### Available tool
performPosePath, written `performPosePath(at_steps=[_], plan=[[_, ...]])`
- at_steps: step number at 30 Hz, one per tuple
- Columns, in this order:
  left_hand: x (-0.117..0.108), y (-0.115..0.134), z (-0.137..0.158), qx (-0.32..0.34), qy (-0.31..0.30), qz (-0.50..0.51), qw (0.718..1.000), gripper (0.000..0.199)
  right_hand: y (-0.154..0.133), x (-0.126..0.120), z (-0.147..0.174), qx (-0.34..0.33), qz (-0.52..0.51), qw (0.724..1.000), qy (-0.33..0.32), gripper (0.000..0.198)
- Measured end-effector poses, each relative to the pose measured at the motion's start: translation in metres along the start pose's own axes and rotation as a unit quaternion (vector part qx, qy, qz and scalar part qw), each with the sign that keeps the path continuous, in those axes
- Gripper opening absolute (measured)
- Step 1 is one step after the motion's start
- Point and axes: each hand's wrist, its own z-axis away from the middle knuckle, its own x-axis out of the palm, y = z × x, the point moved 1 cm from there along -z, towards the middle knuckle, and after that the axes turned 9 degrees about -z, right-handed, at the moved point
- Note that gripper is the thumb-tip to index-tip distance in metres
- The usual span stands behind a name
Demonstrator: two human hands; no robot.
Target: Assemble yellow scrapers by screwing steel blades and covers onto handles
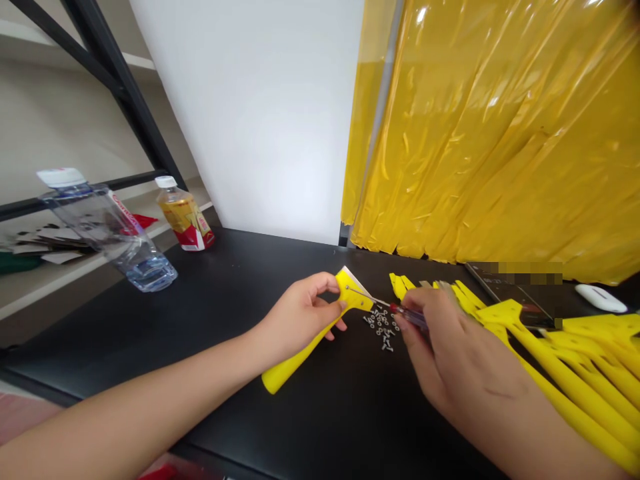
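My left hand (303, 317) pinches a yellow scraper (285, 370) near its wide head, thumb on top. Its handle slants down toward the table's front, and a pale blade edge shows at the head's far side. In my right hand (445, 343) is a screwdriver (411, 316) with a reddish, see-through handle. The thin shaft reaches left across the scraper's head, its tip at one of two small screws there; whether it sits in the screw is too small to tell. A loose pile of small screws and nuts (381, 323) lies on the black table between my hands.
Several yellow scrapers (555, 357) lie along the right, partly behind my right arm. Beyond them are a dark phone (520, 300) and a white case (600, 297). A clear bottle (113, 230) and a smaller drink bottle (185, 217) stand left. Yellow film (500, 133) hangs behind.
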Motion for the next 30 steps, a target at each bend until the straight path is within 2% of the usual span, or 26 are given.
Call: performPosePath(at_steps=[13,17,21,24,30], plan=[[0.0026,-0.0002,0.0004,-0.017,0.027,-0.029,0.999,0.027,0.0006,0.0056,-0.001,0.01,0.001,1.0,-0.005,0.021],[0.0026,-0.0003,0.0002,-0.007,0.033,-0.031,0.999,0.027,0.0016,0.0066,-0.0002,0.016,0.007,1.0,0.024,0.025],[0.0028,0.0,-0.0002,-0.008,0.031,-0.025,0.999,0.027,0.0,0.0068,-0.0005,0.008,0.004,1.0,0.003,0.021],[0.0037,0.0011,0.0002,-0.008,0.029,-0.026,0.999,0.027,-0.002,0.0062,-0.0008,0.006,0.009,0.999,0.04,0.023],[0.0044,0.0034,0.0029,-0.012,0.038,-0.029,0.999,0.029,-0.0019,0.0072,-0.0011,0.025,0.015,0.999,0.041,0.02]])
